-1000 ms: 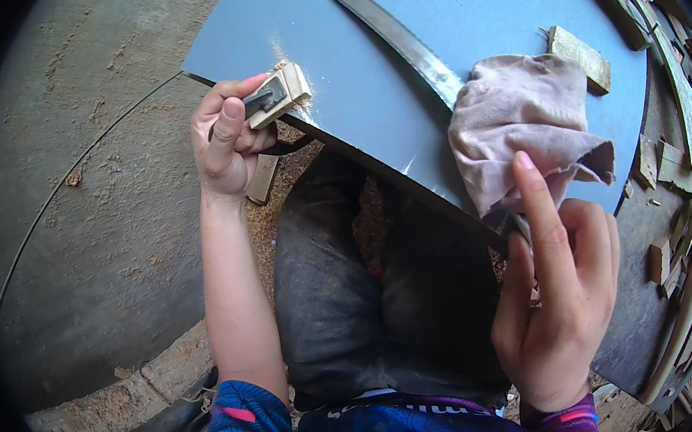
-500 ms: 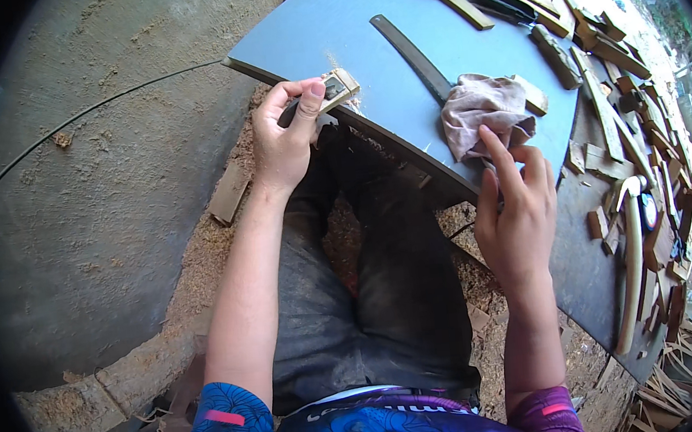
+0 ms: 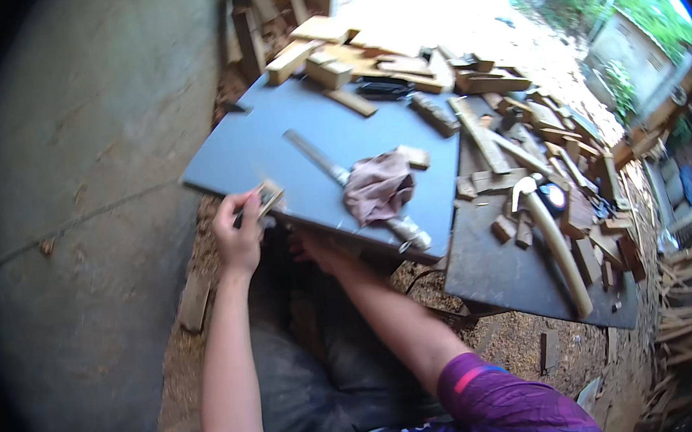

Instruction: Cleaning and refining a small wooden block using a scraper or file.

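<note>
At the near left edge of the blue-grey tabletop [image 3: 249, 146], my left hand [image 3: 236, 234] is closed on a small pale wooden block [image 3: 271, 196] with an opening cut in it. My right hand [image 3: 314, 247] reaches left across my lap, below that same edge. Shadow and blur hide its fingers, so I cannot make out whether it holds anything. A crumpled mauve cloth [image 3: 380, 187] lies on the tabletop, apart from both hands. One end of a flat metal strip [image 3: 309, 152] meets the cloth, and a pale, wrapped-looking end [image 3: 410, 233] juts out on its near side.
Wood offcuts [image 3: 329, 71] crowd the table's far side, with more heaped to the right. A claw hammer [image 3: 559, 251] with a pale handle rests on a lower dark board [image 3: 491, 269] at the right. Shavings cover the floor [image 3: 444, 298]; a grey wall [image 3: 94, 156] rises at the left.
My right hand has left the cloth's side and gone left, under the table edge. The left hand keeps hold of the wooden block. The view has swung, showing more yard at the right.
</note>
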The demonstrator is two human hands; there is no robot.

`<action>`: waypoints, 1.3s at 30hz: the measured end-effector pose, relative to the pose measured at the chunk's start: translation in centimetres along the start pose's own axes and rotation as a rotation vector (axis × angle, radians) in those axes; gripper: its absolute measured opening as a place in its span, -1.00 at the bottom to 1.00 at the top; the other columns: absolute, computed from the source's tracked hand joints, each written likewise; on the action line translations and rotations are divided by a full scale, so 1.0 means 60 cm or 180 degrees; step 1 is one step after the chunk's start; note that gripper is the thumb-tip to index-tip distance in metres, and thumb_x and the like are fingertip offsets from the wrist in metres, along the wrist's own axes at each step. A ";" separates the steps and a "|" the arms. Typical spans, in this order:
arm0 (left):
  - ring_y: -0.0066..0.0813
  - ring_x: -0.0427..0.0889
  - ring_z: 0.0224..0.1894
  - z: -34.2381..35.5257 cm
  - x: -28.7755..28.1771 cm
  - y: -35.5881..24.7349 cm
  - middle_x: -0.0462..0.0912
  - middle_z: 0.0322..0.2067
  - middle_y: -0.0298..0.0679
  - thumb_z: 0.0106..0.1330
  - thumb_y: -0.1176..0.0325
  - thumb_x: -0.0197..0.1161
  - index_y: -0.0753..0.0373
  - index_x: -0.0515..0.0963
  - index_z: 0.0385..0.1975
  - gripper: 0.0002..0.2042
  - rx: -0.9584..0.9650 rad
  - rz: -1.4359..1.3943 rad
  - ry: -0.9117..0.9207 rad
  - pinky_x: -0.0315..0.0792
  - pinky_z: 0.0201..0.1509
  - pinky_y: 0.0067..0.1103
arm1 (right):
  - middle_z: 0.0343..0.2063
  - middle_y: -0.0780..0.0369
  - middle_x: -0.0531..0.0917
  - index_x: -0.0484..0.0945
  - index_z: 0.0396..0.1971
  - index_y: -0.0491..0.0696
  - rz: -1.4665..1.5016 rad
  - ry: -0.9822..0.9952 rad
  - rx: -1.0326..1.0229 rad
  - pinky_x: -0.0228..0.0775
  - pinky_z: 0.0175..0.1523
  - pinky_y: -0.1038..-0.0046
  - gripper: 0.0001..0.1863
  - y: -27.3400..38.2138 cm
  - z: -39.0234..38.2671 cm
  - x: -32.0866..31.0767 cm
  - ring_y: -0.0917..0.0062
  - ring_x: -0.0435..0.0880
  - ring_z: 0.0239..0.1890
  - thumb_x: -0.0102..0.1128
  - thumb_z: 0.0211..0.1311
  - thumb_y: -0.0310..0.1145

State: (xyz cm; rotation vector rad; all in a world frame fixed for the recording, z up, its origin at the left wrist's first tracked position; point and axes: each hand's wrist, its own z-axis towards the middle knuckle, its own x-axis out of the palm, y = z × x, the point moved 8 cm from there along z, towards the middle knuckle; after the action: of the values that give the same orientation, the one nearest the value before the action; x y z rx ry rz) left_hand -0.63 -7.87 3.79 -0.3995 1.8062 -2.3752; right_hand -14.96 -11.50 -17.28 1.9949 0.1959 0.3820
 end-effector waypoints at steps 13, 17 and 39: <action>-0.89 0.08 -0.70 0.013 -0.065 0.031 0.36 -0.62 -0.55 0.48 0.04 0.06 0.24 0.52 -0.23 -0.66 0.0207 0.0407 0.0211 -0.10 -0.65 -0.73 | -0.18 0.09 0.63 0.49 0.03 -0.10 -0.0018 -0.1976 -0.1080 0.46 -0.03 0.27 -0.67 0.123 -0.115 -0.258 0.27 0.60 -0.13 -0.12 0.43 -0.28; -0.72 0.44 -0.41 0.025 -0.082 0.017 0.54 -0.40 -0.36 0.48 0.02 0.04 0.32 0.54 -0.19 -0.60 0.0771 0.0850 0.0242 0.32 -0.31 -0.72 | -0.18 0.08 0.63 0.50 0.02 -0.10 -0.0114 -0.2179 -0.1170 0.46 -0.03 0.26 -0.68 0.111 -0.114 -0.240 0.26 0.60 -0.13 -0.11 0.42 -0.28; -0.56 0.51 -0.22 0.019 -0.068 0.000 0.58 -0.30 -0.28 0.49 0.00 0.02 0.39 0.55 -0.22 -0.53 0.0728 0.1286 0.0238 0.37 -0.06 -0.59 | -0.20 0.06 0.63 0.52 -0.03 -0.10 -0.0796 -0.2534 -0.1809 0.45 -0.02 0.23 -0.69 0.136 -0.122 -0.085 0.22 0.61 -0.15 -0.07 0.39 -0.27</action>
State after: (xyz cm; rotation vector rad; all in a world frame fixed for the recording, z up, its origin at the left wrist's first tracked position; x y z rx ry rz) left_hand 3.59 -7.89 3.56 0.0766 1.4482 -2.2896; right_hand -22.56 -10.44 -7.96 1.4020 -0.1570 -0.4802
